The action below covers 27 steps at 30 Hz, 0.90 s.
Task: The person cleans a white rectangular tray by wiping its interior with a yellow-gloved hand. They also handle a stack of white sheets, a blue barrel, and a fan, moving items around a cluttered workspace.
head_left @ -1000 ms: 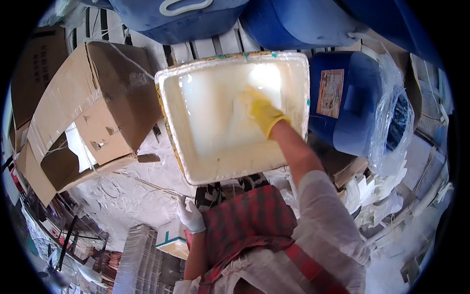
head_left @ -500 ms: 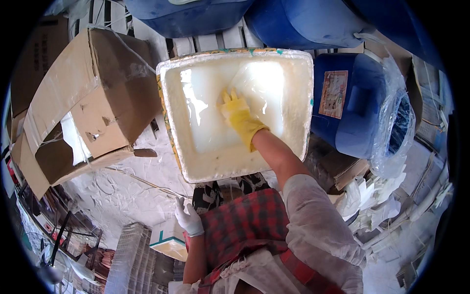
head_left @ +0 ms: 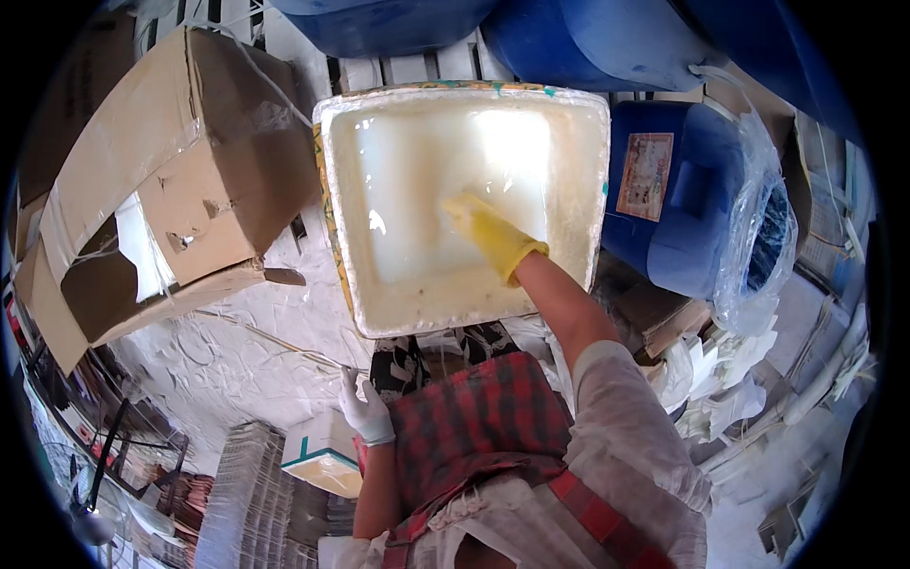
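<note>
A white foam box (head_left: 343, 284) with thick walls stands in front of me, holding milky, shiny liquid (head_left: 408, 190). Into it reaches my right hand (head_left: 488, 232), in a yellow rubber glove. Its fingers are sunk in the cloudy liquid and blurred, so I cannot make out their pose or anything in them. My left hand (head_left: 366, 413), in a thin white glove, is raised beside the red checked apron (head_left: 474, 417). Its fingers are apart and nothing shows in them.
A torn cardboard box (head_left: 190, 180) stands left of the foam box. A blue plastic drum (head_left: 682, 199) with clear film lies to the right, and more blue drums (head_left: 588, 43) are at the back. A small white box (head_left: 322, 453) sits near my left forearm.
My right hand has sunk deeper into the liquid and shifted slightly right and nearer; its fingers, visible before, are now clouded over. My left hand stays beside the apron.
</note>
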Tool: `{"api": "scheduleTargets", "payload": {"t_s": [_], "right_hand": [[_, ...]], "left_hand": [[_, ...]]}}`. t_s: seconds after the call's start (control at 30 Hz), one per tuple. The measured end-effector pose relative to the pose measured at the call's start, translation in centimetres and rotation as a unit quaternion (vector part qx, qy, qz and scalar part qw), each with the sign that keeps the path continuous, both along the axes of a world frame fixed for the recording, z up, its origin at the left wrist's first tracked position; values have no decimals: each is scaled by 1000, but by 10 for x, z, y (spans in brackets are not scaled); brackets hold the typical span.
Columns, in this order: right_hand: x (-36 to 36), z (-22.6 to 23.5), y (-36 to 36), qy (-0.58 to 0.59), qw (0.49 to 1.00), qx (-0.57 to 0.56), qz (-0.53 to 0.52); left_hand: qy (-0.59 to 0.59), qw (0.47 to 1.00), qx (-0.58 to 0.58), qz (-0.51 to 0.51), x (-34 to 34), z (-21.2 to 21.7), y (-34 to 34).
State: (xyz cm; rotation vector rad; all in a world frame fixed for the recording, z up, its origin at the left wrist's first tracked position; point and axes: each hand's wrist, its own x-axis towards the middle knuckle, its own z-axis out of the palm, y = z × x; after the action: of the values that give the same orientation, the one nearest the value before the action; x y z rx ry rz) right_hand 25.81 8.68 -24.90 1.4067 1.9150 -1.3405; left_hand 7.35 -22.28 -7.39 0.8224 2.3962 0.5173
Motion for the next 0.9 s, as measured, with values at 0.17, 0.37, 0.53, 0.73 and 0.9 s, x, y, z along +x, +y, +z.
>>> {"api": "scheduleTargets", "payload": {"t_s": [0.17,0.37,0.53,0.73,0.9], "right_hand": [[-48,64,18,191,919,-176,-298],[32,-2,4,156,981,-116,-7],[80,-36,77,-8,994,26,-103],[34,-55,101,178,846,-15,-502],[-29,-55,59,179,927,-27,-329]], "left_hand": [[2,1000,-17,19,-1,2,-6],[-17,999,-10,40,-1,-1,0],[-2,1000,-10,19,5,0,3],[-7,999,-17,36,1,-1,5],[1,1000,-26,16,2,-4,4]]}}
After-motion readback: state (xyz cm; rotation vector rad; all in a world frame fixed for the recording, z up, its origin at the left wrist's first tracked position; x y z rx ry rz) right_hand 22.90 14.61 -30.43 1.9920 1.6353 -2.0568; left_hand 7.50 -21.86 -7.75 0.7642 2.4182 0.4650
